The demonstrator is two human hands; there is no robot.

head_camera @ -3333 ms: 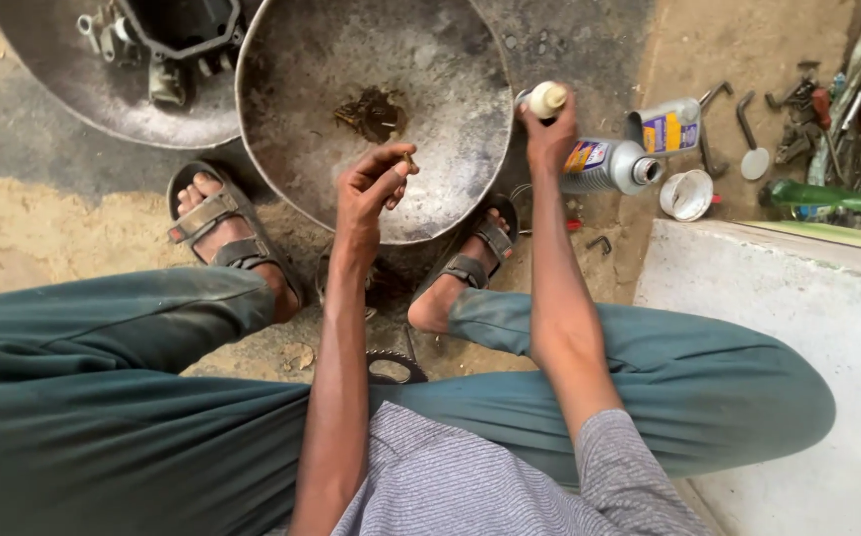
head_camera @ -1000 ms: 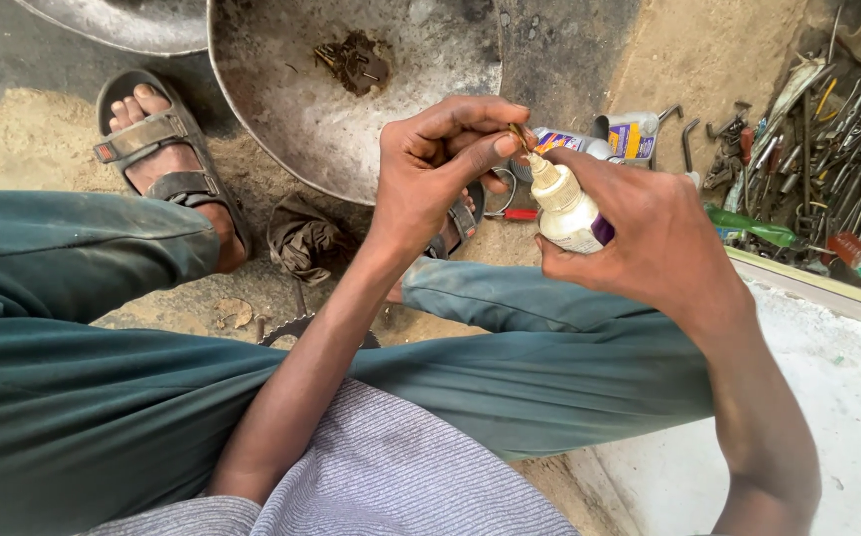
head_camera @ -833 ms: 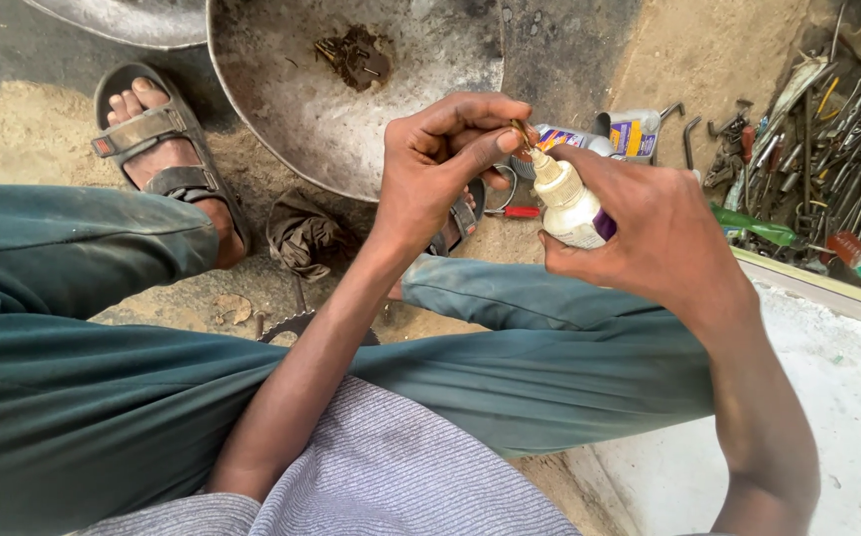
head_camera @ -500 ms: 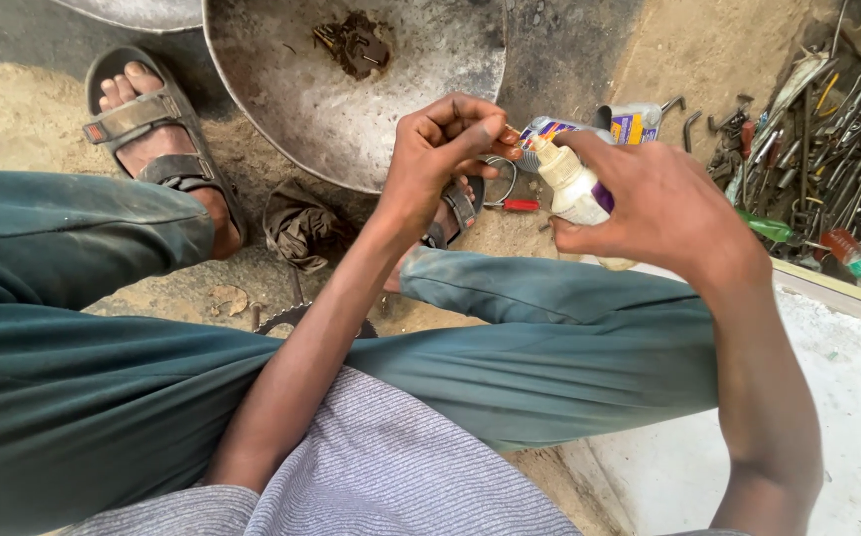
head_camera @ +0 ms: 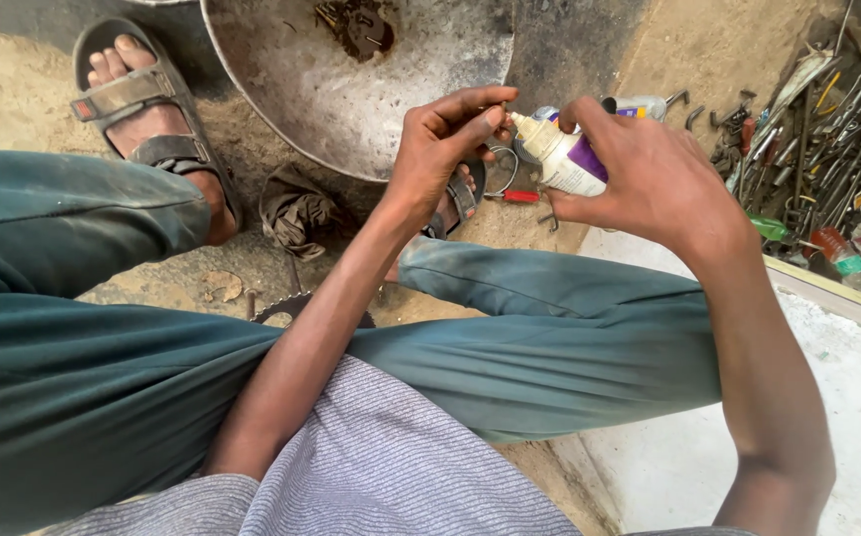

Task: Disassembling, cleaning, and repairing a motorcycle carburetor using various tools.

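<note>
Upper left of frame: foot in a grey sandal (head_camera: 147, 129) on sandy ground. Just right of it, a crumpled dark rag (head_camera: 296, 208) on the ground, near the rim of a large shallow metal pan (head_camera: 351, 94) that fills top centre; a clump of small rusty parts (head_camera: 356, 22) lies in the pan at the top edge. Teal trousers (head_camera: 103, 387) span the left and centre of frame, striped grey shirt at bottom centre. Centre: left hand (head_camera: 440, 154) with fingers curled in, thumb and forefinger pinched on something small at the tips, too small to identify. Touching that pinch from the right is the nozzle of a small white squeeze bottle (head_camera: 561, 157) with a purple label, tilted nozzle-left. Right hand (head_camera: 649, 179) is wrapped closed around the bottle body. Below the hands, a red-handled tool (head_camera: 515, 197) on the ground. Far right: pile of hand tools (head_camera: 822, 119) on the ground, pale slab (head_camera: 827, 417) at lower right.
</note>
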